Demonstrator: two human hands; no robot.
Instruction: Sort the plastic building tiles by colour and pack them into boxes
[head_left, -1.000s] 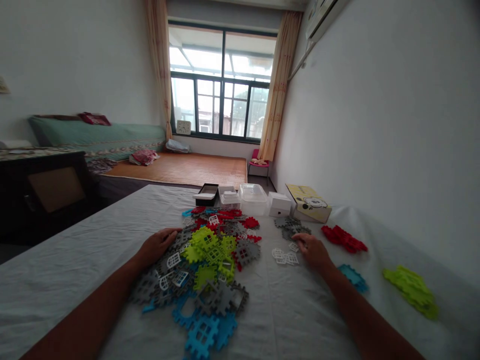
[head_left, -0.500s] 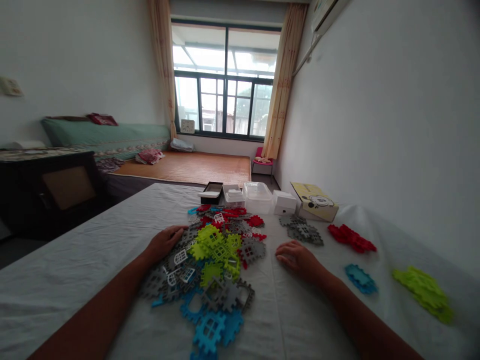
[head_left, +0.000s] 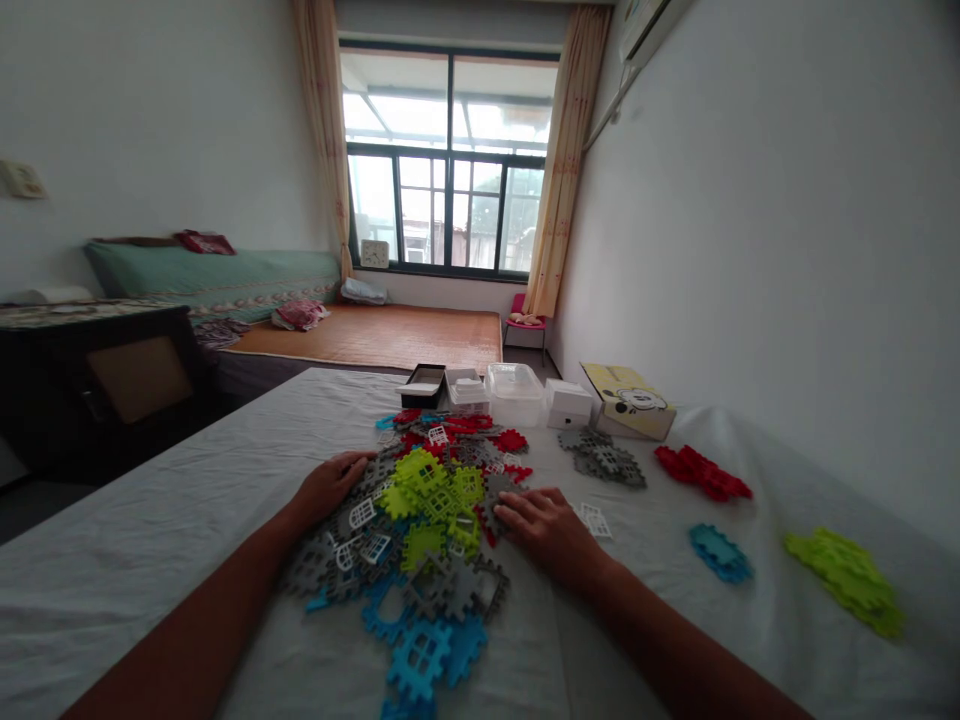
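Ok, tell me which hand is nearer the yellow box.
Right. The right hand is in front of the yellow box and to its left, at the right edge of the mixed pile; the left hand is farther, at the pile's left edge.

Square clock [head_left: 375, 254] beside window [head_left: 450, 157]

Dim room | backlight from window [head_left: 450, 160] beyond far edge of counter [head_left: 247, 450], panes glaring white | cabinet [head_left: 45, 360] past left edge in shadow | margins soft, stretched
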